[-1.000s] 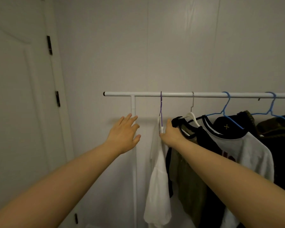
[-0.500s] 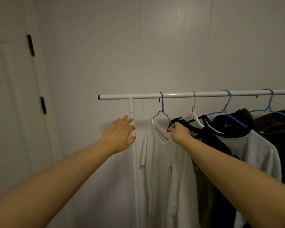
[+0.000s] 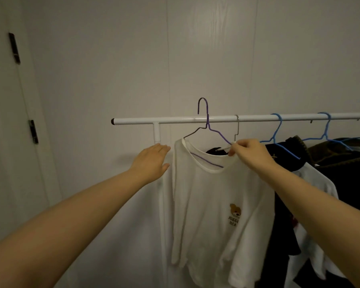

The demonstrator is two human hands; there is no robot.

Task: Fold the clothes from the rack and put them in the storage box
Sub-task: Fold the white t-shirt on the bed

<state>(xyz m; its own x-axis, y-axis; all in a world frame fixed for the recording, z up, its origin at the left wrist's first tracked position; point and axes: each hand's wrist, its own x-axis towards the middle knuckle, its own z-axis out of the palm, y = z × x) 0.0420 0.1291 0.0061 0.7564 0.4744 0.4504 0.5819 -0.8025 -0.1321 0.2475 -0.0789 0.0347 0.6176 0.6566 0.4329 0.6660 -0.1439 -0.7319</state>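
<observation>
A white T-shirt (image 3: 212, 200) with a small bear print hangs on a purple wire hanger (image 3: 206, 123). The hanger's hook stands lifted above the white rack rail (image 3: 175, 121). My right hand (image 3: 248, 151) pinches the hanger's right arm together with the shirt's collar. My left hand (image 3: 153, 162) reaches out with straight fingers beside the shirt's left shoulder, in front of the rack's upright post, holding nothing. The storage box is not in view.
Further right on the rail hang dark and grey garments (image 3: 320, 173) on blue hangers (image 3: 276, 134) and one white hanger. A white wall is behind the rack. A door with dark hinges (image 3: 33, 132) is at the left.
My right hand has turned the white shirt to face me and raised its purple hanger, so the hook now stands above the rail. My left hand has moved closer to the shirt's left shoulder.
</observation>
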